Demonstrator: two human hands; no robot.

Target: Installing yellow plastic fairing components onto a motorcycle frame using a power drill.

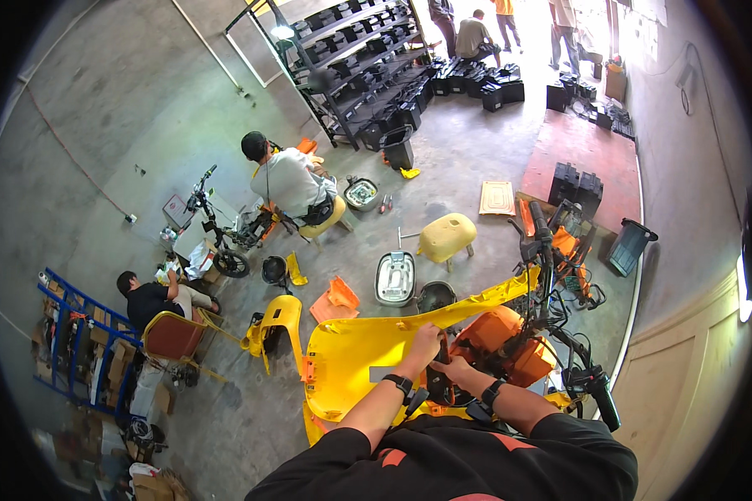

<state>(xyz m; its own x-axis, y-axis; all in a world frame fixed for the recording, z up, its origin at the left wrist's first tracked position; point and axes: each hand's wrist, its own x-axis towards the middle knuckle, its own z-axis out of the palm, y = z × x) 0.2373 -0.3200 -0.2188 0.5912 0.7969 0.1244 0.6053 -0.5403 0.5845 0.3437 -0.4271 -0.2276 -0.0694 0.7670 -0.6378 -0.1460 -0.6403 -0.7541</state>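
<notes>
A large yellow plastic body panel [355, 351] lies in front of me, its inner side up, against a scooter with orange parts [490, 328] and black handlebars [547, 313]. Over the panel's right part, my left hand [427, 341] is closed, fingers curled. My right hand [458, 372] is closed just beside it, thumb toward the left hand. Between them shows a small dark piece [439, 354], too small to name; what each hand grips is hidden. Both wrists wear dark bands.
A yellow stool [448, 237], a white-lined tray [394, 279] and an orange panel [334, 299] stand or lie ahead. Two seated people [297, 179] [154, 299] work at the left. Black bins fill a rack [351, 63] at the back; a wall [693, 209] runs along the right.
</notes>
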